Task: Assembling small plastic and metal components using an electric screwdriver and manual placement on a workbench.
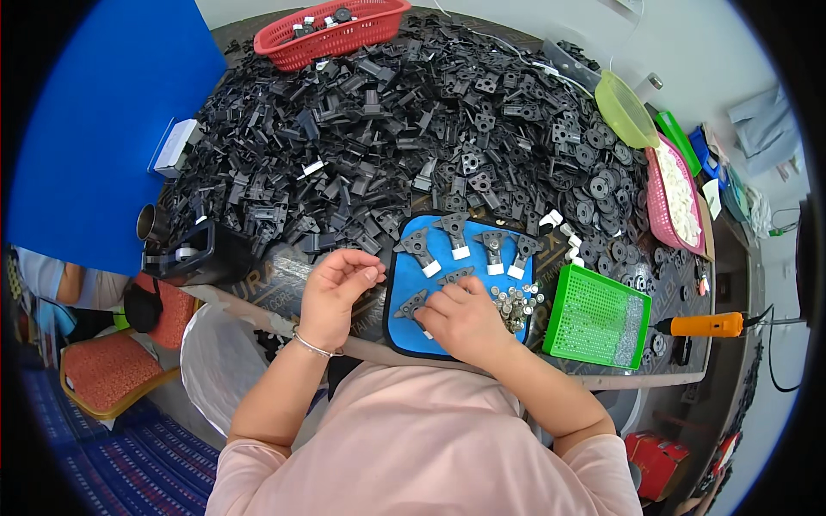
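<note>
On a blue mat (pixel 398 292) with a dark border lie several black plastic brackets (pixel 493 248), some with white end pieces. My right hand (pixel 465 320) bends over the mat with fingers drawn together and pointing down. Whatever its fingertips grip is hidden; one black bracket (pixel 411 306) lies beside them and another (pixel 455 276) just beyond. My left hand (pixel 337 291) hovers left of the mat, fingers loosely curled, thumb slightly apart, with nothing visible in it. Small metallic round pieces (pixel 514 306) are heaped at the mat's right side.
A big pile of black plastic parts (pixel 344 129) covers the table's far side. Right of the mat sits a green tray (pixel 594 277), then an orange electric screwdriver (pixel 707 325). A red basket (pixel 335 43) stands far back; a pink basket (pixel 664 211) of white pieces is at right.
</note>
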A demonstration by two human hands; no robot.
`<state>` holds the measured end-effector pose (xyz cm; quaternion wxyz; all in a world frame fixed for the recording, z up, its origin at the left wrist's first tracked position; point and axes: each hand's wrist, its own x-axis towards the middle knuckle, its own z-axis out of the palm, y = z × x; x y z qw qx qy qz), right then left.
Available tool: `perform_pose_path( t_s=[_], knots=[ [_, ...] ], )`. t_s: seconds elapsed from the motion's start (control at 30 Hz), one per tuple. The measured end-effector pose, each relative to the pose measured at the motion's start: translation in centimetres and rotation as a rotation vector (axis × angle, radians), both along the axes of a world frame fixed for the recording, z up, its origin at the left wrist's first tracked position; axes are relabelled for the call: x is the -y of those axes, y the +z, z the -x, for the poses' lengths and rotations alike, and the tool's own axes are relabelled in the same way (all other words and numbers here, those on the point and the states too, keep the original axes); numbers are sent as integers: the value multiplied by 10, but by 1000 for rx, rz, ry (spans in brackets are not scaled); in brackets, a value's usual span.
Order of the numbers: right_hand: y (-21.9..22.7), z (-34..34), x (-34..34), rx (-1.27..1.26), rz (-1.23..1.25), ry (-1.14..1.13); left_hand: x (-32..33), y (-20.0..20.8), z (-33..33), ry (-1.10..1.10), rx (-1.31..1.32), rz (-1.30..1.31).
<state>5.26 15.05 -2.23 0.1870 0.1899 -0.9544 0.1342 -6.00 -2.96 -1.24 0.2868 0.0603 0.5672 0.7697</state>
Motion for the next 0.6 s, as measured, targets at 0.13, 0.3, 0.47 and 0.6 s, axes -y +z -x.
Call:
perform_pose_path(
  t_s=[0.13, 0.3, 0.47, 0.6],
  knots=[
    [1, -3, -2, 90, 13, -11, -1, -1, -1, -2, -6, -8],
    [0, -9, -1, 100, 43, -47, -3, -1, 0, -14, -6, -12],
    [2, -9, -1, 91, 92, -58, -5, -2, 0, -25, -10, -14],
    [5, -8, -1, 143, 158, -51, -6, -2, -1, -19, -12, -27]
  ],
)
